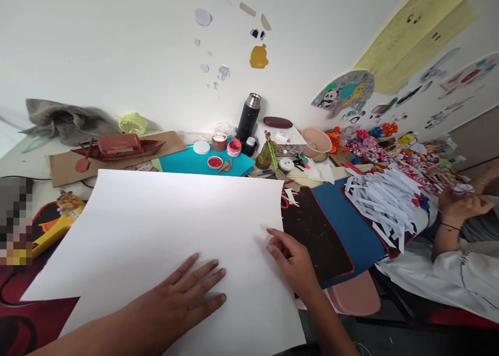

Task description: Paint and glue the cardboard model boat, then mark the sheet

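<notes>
A large white sheet of paper (163,215) covers the near part of the table. Its lower left outline has a step, so a second sheet may lie with it. My left hand (183,296) rests flat on the paper with its fingers spread. Near the paper's right edge, my right hand (290,257) hovers over or touches the sheet; I cannot tell which. Its index finger and thumb are slightly apart with nothing visible between them, and the other fingers are curled.
Behind the paper stand open paint jars (234,147) on a turquoise sheet (175,161), and a black thermos (249,117). A model boat (120,147) sits at left. To the right are a dark mat (319,236), heaped paper strips (384,197) and another person's hands (462,208).
</notes>
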The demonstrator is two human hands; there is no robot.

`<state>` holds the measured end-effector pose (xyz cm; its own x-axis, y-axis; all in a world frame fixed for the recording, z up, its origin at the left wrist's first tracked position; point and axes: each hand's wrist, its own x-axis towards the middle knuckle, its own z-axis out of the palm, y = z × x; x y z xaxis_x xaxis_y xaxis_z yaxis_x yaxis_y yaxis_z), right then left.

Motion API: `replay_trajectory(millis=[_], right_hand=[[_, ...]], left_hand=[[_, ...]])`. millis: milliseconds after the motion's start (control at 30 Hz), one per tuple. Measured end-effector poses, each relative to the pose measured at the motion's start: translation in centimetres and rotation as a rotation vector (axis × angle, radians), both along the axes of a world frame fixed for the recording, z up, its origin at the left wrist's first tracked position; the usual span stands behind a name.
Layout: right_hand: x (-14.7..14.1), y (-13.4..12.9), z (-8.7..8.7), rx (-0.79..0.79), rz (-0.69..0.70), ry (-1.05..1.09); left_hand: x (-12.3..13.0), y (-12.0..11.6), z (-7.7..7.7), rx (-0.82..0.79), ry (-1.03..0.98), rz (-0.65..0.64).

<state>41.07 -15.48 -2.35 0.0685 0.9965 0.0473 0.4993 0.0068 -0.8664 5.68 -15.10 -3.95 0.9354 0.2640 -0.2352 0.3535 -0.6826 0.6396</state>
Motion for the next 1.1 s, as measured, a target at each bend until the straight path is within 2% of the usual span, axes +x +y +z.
replay_trajectory(millis=[100, 233, 433, 533, 600, 667, 767, 867, 967, 1033, 1100], right_hand=[[-0.4, -0.5, -0.2, 0.025, 0.050, -0.030], [-0.8, -0.6, -0.7, 0.055, 0.014, -0.037], [-1.0, -0.5, -0.9, 0.086, -0.030, -0.017], [-0.8, -0.6, -1.0, 0.105, -0.042, 0.015], [-0.6, -0.6, -0.9, 0.119, -0.050, 0.043], [-0.5, -0.5, -0.8, 0.126, -0.053, 0.063], [-1.1, 0.0, -0.8, 0.113, -0.023, 0.082], [-2.2, 0.5, -1.2, 0.109, 0.064, 0.068], [-3.0, 0.7, -1.7, 0.122, 0.141, -0.002], [-3.1, 0.6, -2.0, 0.125, 0.143, -0.013], [-3.0, 0.5, -2.1, 0.122, 0.126, 0.002]], left_hand=[[0.5, -0.2, -0.1, 0.010, 0.115, -0.004], [1.2, -0.5, -0.1, 0.097, 0.198, 0.008], [1.1, -1.9, -1.7, 0.342, 0.147, 0.059], [1.0, -2.9, -2.5, 0.566, -0.001, 0.089], [1.2, -3.7, -3.0, 0.785, -0.138, 0.148], [1.7, -4.7, -3.5, 0.933, -0.216, 0.225], [2.2, -6.1, -4.3, 0.942, -0.185, 0.287], [1.9, -6.6, -4.6, 0.815, -0.163, 0.276], [1.0, -4.9, -3.4, 0.682, -0.186, 0.275], [0.7, -2.2, -1.7, 0.676, -0.231, 0.328], [0.7, 1.5, -0.1, 0.738, -0.250, 0.402]])
